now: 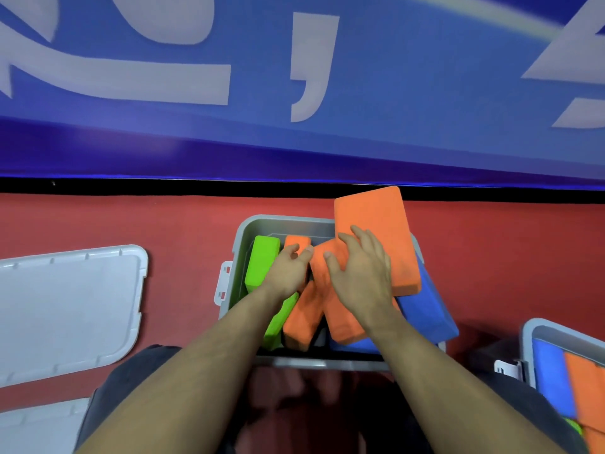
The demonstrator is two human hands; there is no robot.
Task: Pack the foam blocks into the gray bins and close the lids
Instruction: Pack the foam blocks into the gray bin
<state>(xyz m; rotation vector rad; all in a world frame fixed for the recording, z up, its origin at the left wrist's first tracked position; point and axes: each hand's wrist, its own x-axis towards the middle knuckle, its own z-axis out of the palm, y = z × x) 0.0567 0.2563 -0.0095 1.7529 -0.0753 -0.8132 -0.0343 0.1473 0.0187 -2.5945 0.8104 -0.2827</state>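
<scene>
An open gray bin stands on the red floor in front of me, holding green, orange and blue foam blocks on edge. A large orange block lies tilted across the bin's right rim, over a blue block. My right hand rests with spread fingers on that orange block and on another orange block below it. My left hand reaches into the bin between the green block and the orange blocks, its fingers curled against an orange block; what it holds is unclear.
A gray lid lies flat on the floor at left, with another gray piece at the bottom left corner. A second gray bin with blue and orange blocks stands at the right edge. A blue banner wall rises behind the bin.
</scene>
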